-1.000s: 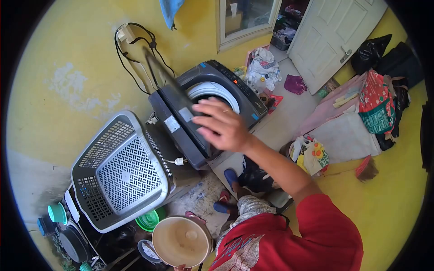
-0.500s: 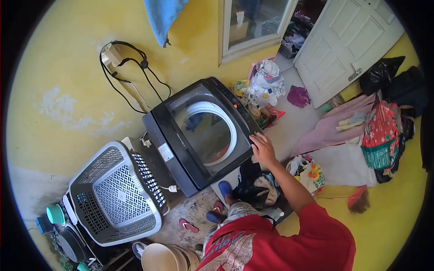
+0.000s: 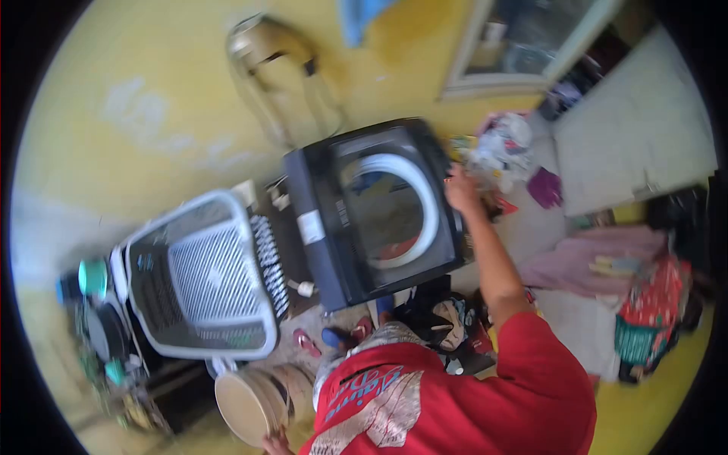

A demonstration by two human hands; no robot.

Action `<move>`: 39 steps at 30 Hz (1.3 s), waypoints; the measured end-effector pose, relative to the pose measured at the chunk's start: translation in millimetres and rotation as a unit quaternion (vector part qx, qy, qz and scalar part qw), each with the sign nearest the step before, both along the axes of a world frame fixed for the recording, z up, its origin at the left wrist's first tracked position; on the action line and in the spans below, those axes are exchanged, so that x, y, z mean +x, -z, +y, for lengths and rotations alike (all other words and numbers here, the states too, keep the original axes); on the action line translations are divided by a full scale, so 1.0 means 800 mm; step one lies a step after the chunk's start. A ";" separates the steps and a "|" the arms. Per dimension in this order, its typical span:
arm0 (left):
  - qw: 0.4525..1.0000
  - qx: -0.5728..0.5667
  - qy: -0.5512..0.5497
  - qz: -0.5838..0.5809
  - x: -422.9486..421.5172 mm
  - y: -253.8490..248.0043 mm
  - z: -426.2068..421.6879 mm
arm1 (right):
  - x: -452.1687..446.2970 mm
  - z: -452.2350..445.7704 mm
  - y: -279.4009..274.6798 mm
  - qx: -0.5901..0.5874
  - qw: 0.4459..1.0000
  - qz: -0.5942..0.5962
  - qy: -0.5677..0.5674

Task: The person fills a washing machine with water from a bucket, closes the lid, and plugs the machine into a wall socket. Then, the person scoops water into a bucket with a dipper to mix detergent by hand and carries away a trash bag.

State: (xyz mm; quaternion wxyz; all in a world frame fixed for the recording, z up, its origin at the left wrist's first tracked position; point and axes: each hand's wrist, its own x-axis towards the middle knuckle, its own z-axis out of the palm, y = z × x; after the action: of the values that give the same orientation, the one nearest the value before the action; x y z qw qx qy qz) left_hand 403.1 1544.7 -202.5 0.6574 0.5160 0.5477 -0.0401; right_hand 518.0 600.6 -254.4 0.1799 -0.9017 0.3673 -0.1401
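My right hand (image 3: 459,189) is at the control panel along the right edge of a black top-loading washing machine (image 3: 334,258), fingertips on or just over the panel. It holds nothing that I can see, though motion blurs the fingers. The machine's clear lid is down, and through it show a white ring (image 3: 432,205) and some blue and red cloth. At the bottom edge, my left hand (image 3: 277,441) is partly in view beside the rim of a beige bucket (image 3: 243,406). Blur and the frame edge hide whether it grips the rim.
A grey laundry basket (image 3: 262,345) stands left of the machine. Dark clothes (image 3: 425,307) lie on the floor near my feet, by pink flip-flops (image 3: 307,343). Bags and bottles (image 3: 500,148) stand behind the machine's right side, near a white door (image 3: 637,121). Cables hang on the wall.
My right hand has moved along the panel from its near corner towards the far end. My left hand has come into view by the bucket. The camera view has shifted and blurred.
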 end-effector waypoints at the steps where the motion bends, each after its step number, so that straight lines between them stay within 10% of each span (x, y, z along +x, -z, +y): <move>1: 0.999 -0.004 -0.034 -0.023 -0.010 0.006 0.014 | 0.000 -0.003 -0.008 -0.107 0.992 0.036 -0.047; 4: 0.988 -0.017 -0.124 -0.085 -0.033 0.026 0.044 | 0.002 -0.007 -0.048 -0.047 0.991 0.101 -0.076; 7: 0.981 -0.061 -0.177 -0.058 -0.024 0.058 0.067 | -0.060 -0.098 0.064 -0.270 0.952 0.055 -0.134; 11: 0.951 -0.021 -0.306 -0.033 -0.013 0.077 0.079 | -0.194 -0.130 0.092 -0.071 0.997 0.019 -0.039; 13: 0.936 -0.007 -0.351 -0.032 0.003 0.081 0.087 | -0.255 -0.124 0.098 0.036 0.960 0.276 0.019; 15: 0.923 0.005 -0.384 -0.027 0.026 0.064 0.087 | -0.305 -0.105 0.128 0.289 0.768 0.531 0.211; 16: 0.930 0.006 -0.367 -0.028 0.032 0.075 0.105 | -0.323 -0.082 0.136 0.395 0.514 0.705 0.288; 23: 0.934 -0.011 -0.354 -0.038 0.137 0.120 0.259 | -0.190 0.327 -0.002 0.618 0.382 0.682 -0.082; 26: 0.952 -0.041 -0.300 -0.049 0.201 0.155 0.350 | -0.149 0.470 0.036 0.670 0.435 0.600 0.046; 28: 0.955 -0.062 -0.287 -0.052 0.254 0.170 0.397 | -0.096 0.580 0.077 0.551 0.608 0.572 0.015; 30: 0.953 -0.085 -0.280 -0.081 0.287 0.185 0.441 | -0.028 0.694 0.120 0.210 0.769 0.510 -0.323; 31: 0.951 -0.079 -0.288 -0.083 0.301 0.187 0.457 | 0.025 0.769 0.096 0.233 0.844 0.318 -0.365; 39: 0.930 -0.111 -0.324 -0.135 0.381 0.183 0.516 | 0.453 1.308 0.040 0.343 0.764 0.175 -0.518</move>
State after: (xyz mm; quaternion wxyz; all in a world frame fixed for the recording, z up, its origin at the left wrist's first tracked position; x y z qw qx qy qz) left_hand 707.9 1957.5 -349.3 0.7553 0.2351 0.5831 0.1849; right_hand 880.3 1646.8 -286.4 0.4549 -0.8418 -0.1075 0.2700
